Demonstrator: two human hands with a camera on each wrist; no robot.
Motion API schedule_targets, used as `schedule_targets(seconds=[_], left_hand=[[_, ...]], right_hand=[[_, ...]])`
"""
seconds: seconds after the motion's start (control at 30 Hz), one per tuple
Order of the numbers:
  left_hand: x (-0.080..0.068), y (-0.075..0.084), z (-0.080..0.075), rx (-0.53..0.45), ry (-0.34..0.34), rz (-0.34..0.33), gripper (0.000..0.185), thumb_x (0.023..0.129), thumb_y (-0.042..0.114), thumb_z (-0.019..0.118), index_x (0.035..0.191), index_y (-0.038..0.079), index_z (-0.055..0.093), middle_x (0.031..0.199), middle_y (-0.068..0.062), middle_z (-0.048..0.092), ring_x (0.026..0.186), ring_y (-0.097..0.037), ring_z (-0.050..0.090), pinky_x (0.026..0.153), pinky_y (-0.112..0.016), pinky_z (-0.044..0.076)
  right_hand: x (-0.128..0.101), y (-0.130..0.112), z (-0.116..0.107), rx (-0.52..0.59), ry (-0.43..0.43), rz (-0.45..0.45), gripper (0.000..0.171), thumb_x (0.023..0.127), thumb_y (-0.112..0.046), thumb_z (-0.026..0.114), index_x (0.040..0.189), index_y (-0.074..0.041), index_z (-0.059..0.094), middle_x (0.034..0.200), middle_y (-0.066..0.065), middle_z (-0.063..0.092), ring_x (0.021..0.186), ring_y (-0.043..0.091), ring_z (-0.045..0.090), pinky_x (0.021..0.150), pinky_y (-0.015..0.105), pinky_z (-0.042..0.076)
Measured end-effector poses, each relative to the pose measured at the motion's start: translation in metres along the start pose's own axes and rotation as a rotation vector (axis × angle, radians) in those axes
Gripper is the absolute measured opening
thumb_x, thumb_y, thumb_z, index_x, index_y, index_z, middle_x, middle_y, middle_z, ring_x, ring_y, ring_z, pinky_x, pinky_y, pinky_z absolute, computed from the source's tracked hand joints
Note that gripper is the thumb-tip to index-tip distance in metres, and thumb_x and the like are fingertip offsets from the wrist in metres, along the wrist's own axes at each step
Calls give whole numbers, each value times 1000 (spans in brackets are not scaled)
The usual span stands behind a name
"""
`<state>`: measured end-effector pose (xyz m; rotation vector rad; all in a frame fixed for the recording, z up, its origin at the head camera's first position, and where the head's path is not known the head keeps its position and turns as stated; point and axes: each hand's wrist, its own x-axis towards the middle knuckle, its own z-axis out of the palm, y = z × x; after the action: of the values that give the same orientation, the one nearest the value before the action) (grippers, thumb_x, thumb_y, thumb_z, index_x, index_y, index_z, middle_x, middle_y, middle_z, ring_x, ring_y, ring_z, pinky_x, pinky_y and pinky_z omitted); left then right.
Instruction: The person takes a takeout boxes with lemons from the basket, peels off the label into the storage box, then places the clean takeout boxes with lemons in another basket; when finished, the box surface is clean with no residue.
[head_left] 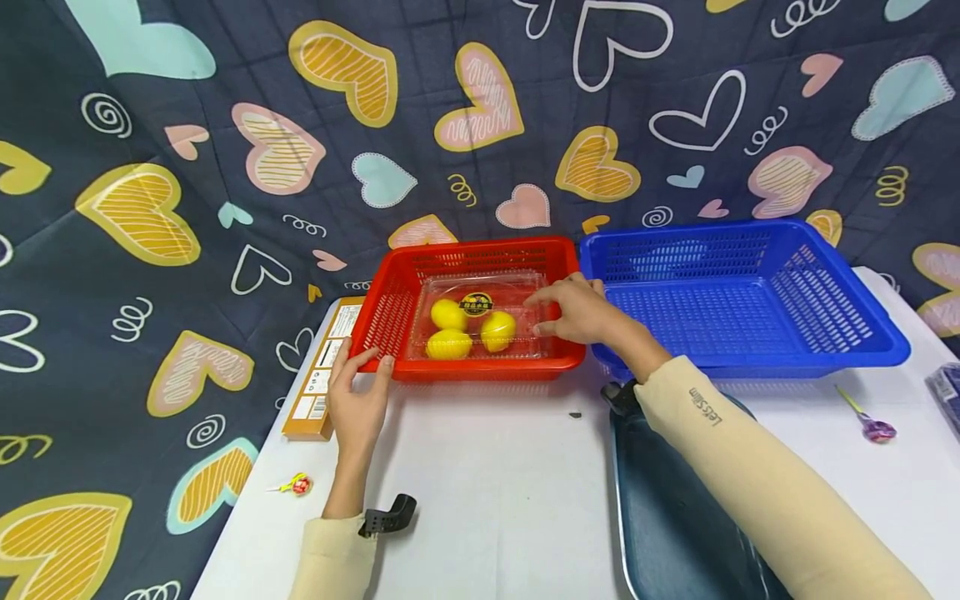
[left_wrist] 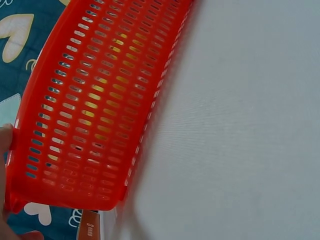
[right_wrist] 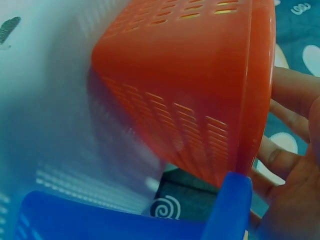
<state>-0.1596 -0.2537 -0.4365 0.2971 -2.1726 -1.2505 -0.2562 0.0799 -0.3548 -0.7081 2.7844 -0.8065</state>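
Observation:
A red basket [head_left: 480,371] stands at the table's back middle. In it lies a clear plastic box [head_left: 517,287] with three yellow lemons [head_left: 448,315]. My left hand [head_left: 360,400] rests against the basket's front left corner, thumb on the left side and fingers fairly straight on the front rim. The left wrist view shows the basket's slotted wall [left_wrist: 100,100] with my thumb [left_wrist: 5,140] at its corner. My right hand [head_left: 585,315] reaches over the right rim and pinches the clear box's right edge between thumb and fingers. The right wrist view shows the basket's outer wall [right_wrist: 200,75] and my fingers [right_wrist: 295,90] beyond the rim.
A blue basket [head_left: 750,358] stands right of the red one, touching it. A dark blue tray [head_left: 660,500] lies under my right forearm. An orange cardboard box [head_left: 318,375] lies at the left edge. One lollipop [head_left: 298,484] is front left, another [head_left: 876,428] at the right.

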Motion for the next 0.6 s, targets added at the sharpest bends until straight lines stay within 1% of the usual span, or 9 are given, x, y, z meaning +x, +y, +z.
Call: schedule_targets(seconds=[0.23,0.43,0.6], left_hand=[[-2,-2,1,-40,10,-6,28,92,26,75,114,8,76,158,-6,47,150,-26,38,119,-56,36],[-2,-5,4,-47,30,-7,24,92,23,74,112,9,76,157,-5,48,148,-23,40,115,-54,40],[-2,-5,4,-38,45,3,23,92,22,74,110,9,77,156,-3,50,147,-22,41,116,-52,41]], right_hand=[[5,-3,-2,23,-5,2,47,89,-22,79,134,-16,68,128,8,71,120,32,45,100,56,27],[10,-4,-4,66,-22,27,48,88,-19,79,135,-16,67,127,12,70,119,32,45,102,57,25],[15,-5,-5,74,-35,33,47,89,-17,77,135,-16,67,125,14,68,119,32,45,104,59,23]])
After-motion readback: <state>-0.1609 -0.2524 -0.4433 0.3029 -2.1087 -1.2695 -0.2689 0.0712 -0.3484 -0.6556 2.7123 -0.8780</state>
